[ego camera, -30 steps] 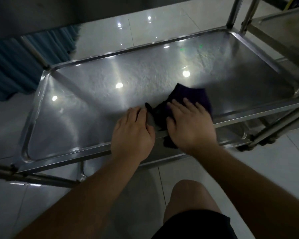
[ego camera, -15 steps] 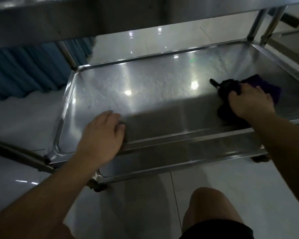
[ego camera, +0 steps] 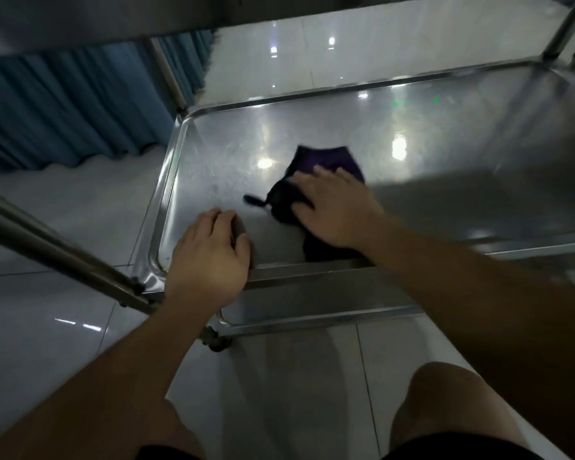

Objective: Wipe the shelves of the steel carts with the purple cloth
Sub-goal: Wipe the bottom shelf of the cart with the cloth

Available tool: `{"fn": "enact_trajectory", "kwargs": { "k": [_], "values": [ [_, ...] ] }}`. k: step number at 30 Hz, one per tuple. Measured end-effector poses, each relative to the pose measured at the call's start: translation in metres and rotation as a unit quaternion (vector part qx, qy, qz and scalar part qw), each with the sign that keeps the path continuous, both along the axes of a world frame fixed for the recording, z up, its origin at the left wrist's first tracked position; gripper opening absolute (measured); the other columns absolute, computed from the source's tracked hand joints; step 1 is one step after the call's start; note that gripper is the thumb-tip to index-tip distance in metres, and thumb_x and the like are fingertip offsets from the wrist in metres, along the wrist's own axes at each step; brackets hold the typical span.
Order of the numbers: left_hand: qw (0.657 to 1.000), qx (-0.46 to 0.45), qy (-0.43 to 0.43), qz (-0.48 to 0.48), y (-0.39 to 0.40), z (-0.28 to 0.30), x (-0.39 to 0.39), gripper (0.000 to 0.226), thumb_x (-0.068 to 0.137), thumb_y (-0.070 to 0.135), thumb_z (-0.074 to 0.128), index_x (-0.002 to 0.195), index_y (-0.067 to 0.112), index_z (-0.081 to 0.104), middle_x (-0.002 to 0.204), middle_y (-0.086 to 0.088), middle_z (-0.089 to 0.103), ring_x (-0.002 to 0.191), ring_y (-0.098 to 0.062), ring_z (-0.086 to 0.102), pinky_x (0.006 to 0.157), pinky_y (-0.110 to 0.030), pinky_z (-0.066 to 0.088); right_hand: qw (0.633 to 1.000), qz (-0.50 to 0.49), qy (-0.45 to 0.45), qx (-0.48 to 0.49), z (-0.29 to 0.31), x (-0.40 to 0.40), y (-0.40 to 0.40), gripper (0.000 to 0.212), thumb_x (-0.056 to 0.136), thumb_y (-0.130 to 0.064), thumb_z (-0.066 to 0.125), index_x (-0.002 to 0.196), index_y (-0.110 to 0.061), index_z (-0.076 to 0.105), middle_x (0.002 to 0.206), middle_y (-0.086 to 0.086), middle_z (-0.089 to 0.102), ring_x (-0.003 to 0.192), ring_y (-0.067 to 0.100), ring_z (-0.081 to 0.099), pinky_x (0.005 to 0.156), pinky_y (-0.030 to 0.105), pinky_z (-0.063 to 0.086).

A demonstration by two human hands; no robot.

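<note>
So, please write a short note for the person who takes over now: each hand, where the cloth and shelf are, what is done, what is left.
Left hand: rests on the near rim of the shelf, fingers curled over the edge, bracing the cart.
Right hand: flat on the purple cloth, pressing it on the shelf, left of centre. The hand is blurred.
Done: cannot tell which parts are already wiped; the steel shows no clear marks.
Left: finish this shelf, including the left corners, then the lower shelf and the shelf above.

Glossy white tile floor (ego camera: 63, 313); blue curtain (ego camera: 63, 107) left.
</note>
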State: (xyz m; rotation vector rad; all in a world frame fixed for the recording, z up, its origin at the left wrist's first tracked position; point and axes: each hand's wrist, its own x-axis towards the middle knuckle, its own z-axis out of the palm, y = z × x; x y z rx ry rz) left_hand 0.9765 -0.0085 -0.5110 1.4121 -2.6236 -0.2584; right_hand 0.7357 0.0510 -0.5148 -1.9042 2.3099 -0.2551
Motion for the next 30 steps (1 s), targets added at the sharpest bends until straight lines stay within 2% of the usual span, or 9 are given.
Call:
{"fn": "enact_trajectory", "kwargs": {
  "k": [2,4,8,11,14,17,23,27,30],
  "values": [
    [1.000,-0.003,0.012,-0.001,0.003,0.001,0.000,0.051,0.109,0.037,0.044,0.156,0.017,0.045,0.162,-0.009,0.042,0.152,-0.027,0.034,0.123,-0.047,0.029,0.999,0.046,-0.025,0.014,-0.003,0.007,0.027,0.070,0.097,-0.064,0.022,0.161,-0.038,0.032,0.166,-0.021,0.029,0.157,0.010,0.018,0.126,0.035,0.005],
    [1.000,-0.010,0.011,-0.009,0.004,-0.001,0.002,0.051,0.109,0.037,0.044,0.155,0.015,0.046,0.161,-0.010,0.043,0.152,-0.028,0.036,0.122,-0.048,0.030,0.998,0.045,-0.046,0.013,-0.004,-0.008,0.058,0.072,0.095,-0.070,0.024,0.160,-0.041,0.035,0.164,-0.023,0.031,0.156,0.007,0.019,0.125,0.031,0.005],
    [1.000,-0.009,-0.003,-0.020,0.003,-0.005,0.005,0.055,0.108,0.043,0.038,0.157,0.018,0.040,0.164,-0.009,0.038,0.154,-0.030,0.032,0.125,-0.049,0.026,0.989,-0.137,-0.053,-0.023,-0.004,-0.087,0.095,0.061,0.102,-0.053,0.050,0.157,-0.025,0.045,0.162,0.005,0.044,0.154,0.028,0.032,0.124,0.042,0.022],
    [1.000,-0.006,-0.008,-0.022,0.001,-0.008,0.004,0.061,0.106,0.050,0.029,0.159,0.020,0.034,0.167,-0.009,0.034,0.157,-0.030,0.027,0.127,-0.049,0.021,0.963,-0.268,-0.032,0.012,0.001,-0.129,0.076,0.060,0.106,-0.048,0.041,0.158,-0.018,0.039,0.165,0.011,0.037,0.154,0.034,0.028,0.125,0.052,0.020],
    [1.000,0.001,-0.011,-0.018,0.000,-0.008,0.004,0.064,0.106,0.054,0.024,0.161,0.023,0.029,0.169,-0.007,0.029,0.159,-0.029,0.023,0.128,-0.048,0.017,0.948,-0.317,-0.035,0.009,0.004,-0.128,0.028,0.063,0.099,-0.049,0.033,0.154,-0.018,0.040,0.162,0.013,0.039,0.152,0.035,0.030,0.124,0.057,0.017],
    [1.000,0.003,-0.008,-0.016,-0.002,-0.008,0.005,0.062,0.107,0.052,0.027,0.162,0.022,0.030,0.169,-0.007,0.030,0.159,-0.029,0.022,0.128,-0.048,0.017,0.959,-0.276,-0.053,0.028,0.007,-0.093,-0.028,0.065,0.101,-0.049,0.031,0.160,-0.023,0.032,0.169,0.003,0.030,0.156,0.030,0.021,0.126,0.055,0.010],
    [1.000,0.003,-0.006,-0.018,-0.002,-0.006,0.004,0.060,0.108,0.049,0.032,0.161,0.021,0.033,0.168,-0.007,0.032,0.158,-0.028,0.024,0.129,-0.048,0.018,0.995,-0.088,-0.038,0.039,0.007,-0.006,-0.093,0.064,0.104,-0.049,0.030,0.165,-0.031,0.022,0.173,-0.009,0.019,0.160,0.023,0.013,0.128,0.050,0.005],
    [1.000,-0.003,0.008,-0.023,0.000,-0.004,0.006,0.062,0.105,0.047,0.033,0.158,0.016,0.041,0.163,-0.013,0.041,0.153,-0.032,0.034,0.126,-0.052,0.028,0.999,0.005,-0.028,0.041,0.008,0.015,-0.058,0.064,0.106,-0.055,0.029,0.165,-0.033,0.020,0.172,-0.012,0.019,0.160,0.017,0.011,0.129,0.047,0.005],
    [1.000,-0.007,0.012,-0.023,0.001,-0.005,0.007,0.063,0.103,0.048,0.034,0.156,0.015,0.043,0.162,-0.014,0.042,0.152,-0.034,0.036,0.125,-0.053,0.030,0.998,0.011,-0.030,0.050,0.005,0.018,-0.001,0.070,0.101,-0.064,0.019,0.165,-0.036,0.017,0.172,-0.017,0.015,0.160,0.011,0.007,0.130,0.042,0.003]
  ]
}}
